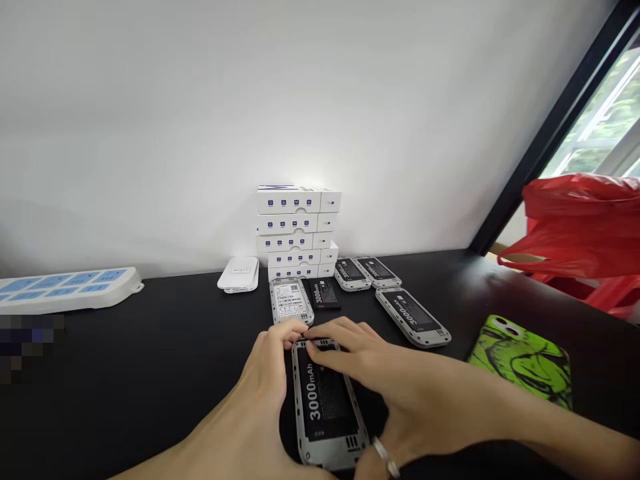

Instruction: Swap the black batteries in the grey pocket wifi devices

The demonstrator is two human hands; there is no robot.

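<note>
Just in front of me lies a small grey-framed pocket device (327, 457) with its back off. A black battery marked 3000mAh (327, 393) sits inside its frame. My left hand (267, 380) is closed along the left side, its fingertips at the far left corner. My right hand (385, 373) reaches over from the right, with the thumb on the battery's far end and the fingers curled past the far edge. Beyond the hands are a similar device without a battery (291, 300) and a loose battery (324, 293). Part of the held device is hidden by my hands.
White boxes (289, 223) are stacked against the wall, beside white covers (239, 273). Battery-fitted devices (413, 317) lie to the right. A green phone case (525, 360), a red plastic bag (585, 220) and a power strip (120, 297) are farther out.
</note>
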